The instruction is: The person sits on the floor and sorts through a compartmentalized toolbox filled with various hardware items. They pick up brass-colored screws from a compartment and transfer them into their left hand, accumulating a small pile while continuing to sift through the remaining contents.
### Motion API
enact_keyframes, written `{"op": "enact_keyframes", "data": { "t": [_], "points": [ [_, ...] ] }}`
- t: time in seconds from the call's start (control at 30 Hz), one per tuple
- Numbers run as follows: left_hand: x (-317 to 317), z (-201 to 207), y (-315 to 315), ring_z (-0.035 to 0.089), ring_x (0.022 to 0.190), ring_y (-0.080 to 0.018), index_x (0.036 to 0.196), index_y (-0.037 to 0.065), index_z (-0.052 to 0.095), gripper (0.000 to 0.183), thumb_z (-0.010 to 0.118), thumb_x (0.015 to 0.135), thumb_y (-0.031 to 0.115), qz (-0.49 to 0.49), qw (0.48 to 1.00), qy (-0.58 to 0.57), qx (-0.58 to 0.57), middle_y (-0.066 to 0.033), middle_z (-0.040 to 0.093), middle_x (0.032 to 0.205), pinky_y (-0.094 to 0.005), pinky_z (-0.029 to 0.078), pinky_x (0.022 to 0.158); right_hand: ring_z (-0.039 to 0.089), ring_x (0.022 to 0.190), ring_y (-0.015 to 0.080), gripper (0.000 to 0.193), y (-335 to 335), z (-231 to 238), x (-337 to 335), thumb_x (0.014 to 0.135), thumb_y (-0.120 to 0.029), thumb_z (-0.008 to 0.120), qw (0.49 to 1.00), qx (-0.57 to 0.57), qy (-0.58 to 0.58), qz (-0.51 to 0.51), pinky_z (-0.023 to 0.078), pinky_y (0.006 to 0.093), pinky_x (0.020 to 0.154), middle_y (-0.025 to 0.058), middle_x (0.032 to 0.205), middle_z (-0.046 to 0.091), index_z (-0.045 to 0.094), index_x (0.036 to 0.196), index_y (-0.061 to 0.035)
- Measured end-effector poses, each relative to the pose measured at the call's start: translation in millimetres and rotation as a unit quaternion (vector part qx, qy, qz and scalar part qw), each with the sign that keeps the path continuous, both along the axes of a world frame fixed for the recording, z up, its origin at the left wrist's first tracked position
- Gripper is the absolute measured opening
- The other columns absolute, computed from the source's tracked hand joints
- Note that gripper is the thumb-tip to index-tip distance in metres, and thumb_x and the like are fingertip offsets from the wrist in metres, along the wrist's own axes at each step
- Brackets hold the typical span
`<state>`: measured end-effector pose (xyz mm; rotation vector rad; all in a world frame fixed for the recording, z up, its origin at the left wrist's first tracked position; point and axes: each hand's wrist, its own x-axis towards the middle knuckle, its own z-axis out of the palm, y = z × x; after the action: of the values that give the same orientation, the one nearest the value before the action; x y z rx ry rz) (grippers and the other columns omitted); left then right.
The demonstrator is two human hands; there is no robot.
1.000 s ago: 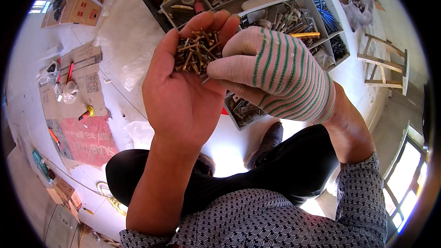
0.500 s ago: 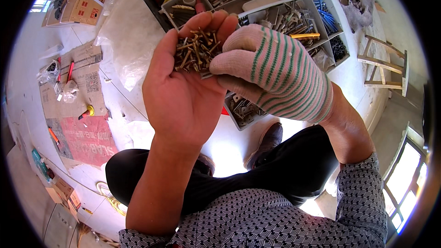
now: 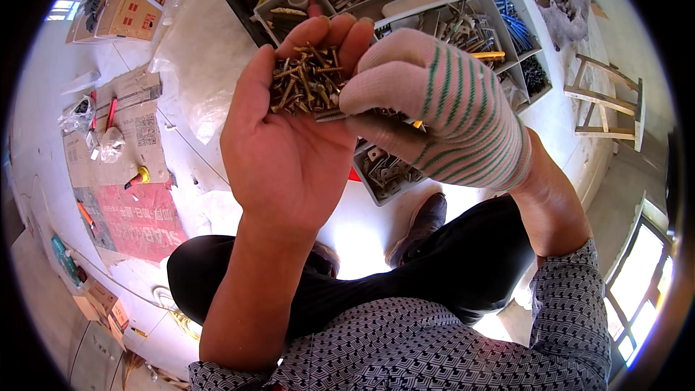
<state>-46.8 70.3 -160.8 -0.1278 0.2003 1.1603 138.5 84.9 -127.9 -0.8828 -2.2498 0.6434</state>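
Observation:
My bare left hand (image 3: 286,152) is turned palm up and cupped around a heap of brass-coloured screws (image 3: 308,80). A silver screw (image 3: 330,116) lies along the lower edge of that heap. My right hand (image 3: 449,108), in a pale knitted glove with green stripes, is closed, its thumb and finger tips at the right side of the screws beside the silver one. What is between those tips is hidden. Beneath and beyond both hands sits a grey divided toolbox tray (image 3: 427,6) with hardware in its compartments.
Blue screws or anchors (image 3: 512,22) and black screws (image 3: 534,76) fill right compartments. Metal brackets (image 3: 384,174) lie in a nearer one. At left are flattened cardboard (image 3: 119,210), a screwdriver (image 3: 136,177) and a carton (image 3: 130,7). A wooden stool (image 3: 604,101) stands right.
My right hand has shifted slightly, its fingertips drawing a little to the right off the heap, and more of the screws shows. My left hand stays cupped in nearly the same place.

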Motion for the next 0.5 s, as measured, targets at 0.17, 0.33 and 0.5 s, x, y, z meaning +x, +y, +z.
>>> {"op": "enact_keyframes", "data": {
  "t": [0.17, 0.33, 0.5],
  "points": [
    [-2.1, -2.2, 0.4, 0.043, 0.145, -0.0371, 0.141, -0.011, 0.048, 0.052, 0.026, 0.112, 0.025, 0.014, 1.000, -0.012, 0.015, -0.0271, 0.049, 0.150, -0.0490, 0.032, 0.124, 0.069, 0.086, 0.0216, 0.031, 1.3, 2.9, 3.5, 0.079, -0.001, 0.083, 0.999, -0.016, 0.032, -0.018, 0.056, 0.0335, 0.074, 0.0052, 0.098, 0.065, 0.071, 0.107, -0.0098],
    [-2.3, -1.7, 0.0, 0.044, 0.145, -0.0371, 0.141, -0.011, 0.048, 0.051, 0.026, 0.112, 0.025, 0.008, 1.000, -0.015, 0.019, -0.0263, 0.050, 0.149, -0.0493, 0.033, 0.123, 0.068, 0.084, 0.0210, 0.029, 0.2, 2.4, 2.4, 0.082, -0.002, 0.082, 1.000, -0.027, 0.008, -0.005, 0.055, 0.0326, 0.073, 0.0052, 0.094, 0.066, 0.071, 0.108, -0.0092],
    [-2.8, -8.1, -1.3, 0.051, 0.138, -0.0358, 0.140, -0.010, 0.050, 0.050, 0.027, 0.112, 0.025, 0.004, 1.000, -0.005, 0.030, -0.0247, 0.056, 0.142, -0.0484, 0.038, 0.119, 0.068, 0.080, 0.0187, 0.020, -0.1, 2.2, 2.8, 0.088, -0.006, 0.077, 0.997, -0.056, -0.005, -0.048, 0.054, 0.0304, 0.070, 0.0054, 0.088, 0.066, 0.071, 0.108, -0.0077]
  ]
}}
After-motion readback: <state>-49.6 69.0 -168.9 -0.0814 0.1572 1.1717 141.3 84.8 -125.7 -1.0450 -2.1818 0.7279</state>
